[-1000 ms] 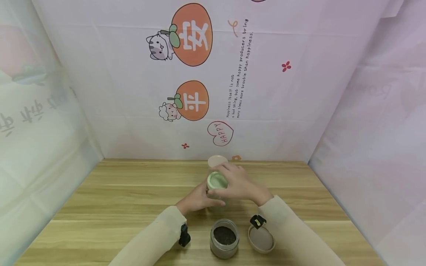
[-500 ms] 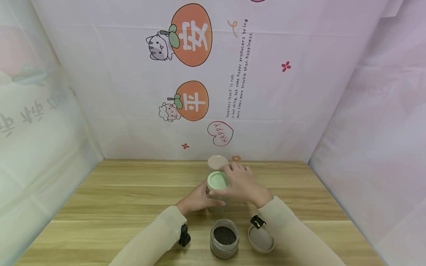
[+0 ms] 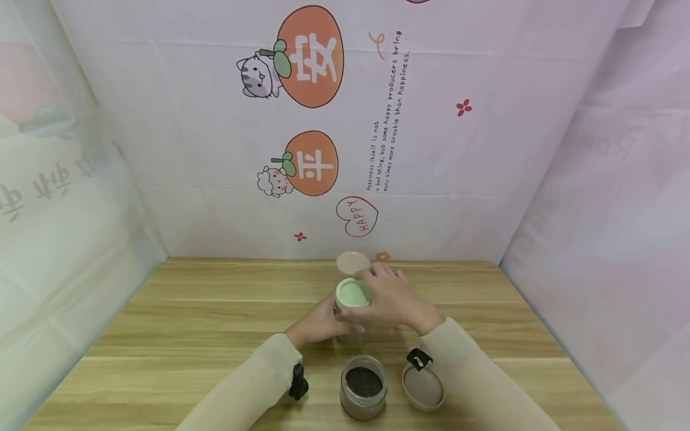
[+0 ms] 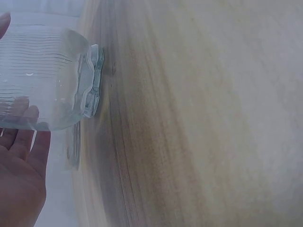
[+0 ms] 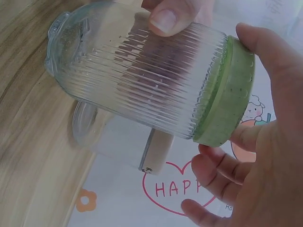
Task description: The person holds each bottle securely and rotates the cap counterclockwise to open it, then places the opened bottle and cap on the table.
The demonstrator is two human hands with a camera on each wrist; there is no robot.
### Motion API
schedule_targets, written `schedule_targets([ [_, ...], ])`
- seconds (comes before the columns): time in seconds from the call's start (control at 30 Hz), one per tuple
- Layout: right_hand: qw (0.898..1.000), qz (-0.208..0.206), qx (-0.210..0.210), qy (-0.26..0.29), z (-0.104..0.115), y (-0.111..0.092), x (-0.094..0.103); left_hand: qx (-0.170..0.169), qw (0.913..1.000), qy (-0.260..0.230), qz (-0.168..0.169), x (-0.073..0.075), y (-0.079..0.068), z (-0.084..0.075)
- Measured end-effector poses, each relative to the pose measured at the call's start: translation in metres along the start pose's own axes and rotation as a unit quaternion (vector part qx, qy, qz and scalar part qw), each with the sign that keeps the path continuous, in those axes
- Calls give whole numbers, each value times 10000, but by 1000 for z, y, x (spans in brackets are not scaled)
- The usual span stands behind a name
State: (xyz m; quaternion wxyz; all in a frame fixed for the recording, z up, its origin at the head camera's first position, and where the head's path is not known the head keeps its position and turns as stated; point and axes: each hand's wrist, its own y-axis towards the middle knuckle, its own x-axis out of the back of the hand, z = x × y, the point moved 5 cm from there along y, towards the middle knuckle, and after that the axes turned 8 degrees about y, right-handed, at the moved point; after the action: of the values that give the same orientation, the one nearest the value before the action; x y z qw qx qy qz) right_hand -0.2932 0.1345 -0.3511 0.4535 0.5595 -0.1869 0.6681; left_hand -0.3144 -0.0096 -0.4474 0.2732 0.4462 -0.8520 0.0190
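Observation:
A clear ribbed glass jar (image 5: 142, 80) with a green lid (image 3: 353, 293) stands upright on the wooden table. My left hand (image 3: 320, 323) holds the jar's body, thumb on the near side and fingers around the far side. From the right, my right hand (image 3: 396, 299) grips the rim of the green lid between thumb and fingers; some of its fingers hang free of the lid in the right wrist view. The lid sits on the jar's mouth. Whatever the jar contains is hard to make out; the glass looks see-through.
Behind stands another clear jar with a beige lid (image 3: 353, 263), near the printed cloth wall (image 3: 215, 149). Close to me are an open glass jar (image 3: 363, 408) with dark granular contents and a loose beige lid (image 3: 423, 388) lying to its right, partly under my right wrist strap.
My right fingers have drawn back from across the green lid to its right edge, uncovering more of its top. The left hand and the jar have stayed in place.

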Motion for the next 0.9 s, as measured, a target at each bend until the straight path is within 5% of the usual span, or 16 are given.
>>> schedule_targets([
  [0.53, 9958, 533, 504, 546, 3, 0, 3, 32, 10000, -18, 23, 0, 0, 4],
  [0.9, 9839, 666, 1134, 1214, 13, 4, -2, -187, 9997, -106, 95, 0, 0, 5],
])
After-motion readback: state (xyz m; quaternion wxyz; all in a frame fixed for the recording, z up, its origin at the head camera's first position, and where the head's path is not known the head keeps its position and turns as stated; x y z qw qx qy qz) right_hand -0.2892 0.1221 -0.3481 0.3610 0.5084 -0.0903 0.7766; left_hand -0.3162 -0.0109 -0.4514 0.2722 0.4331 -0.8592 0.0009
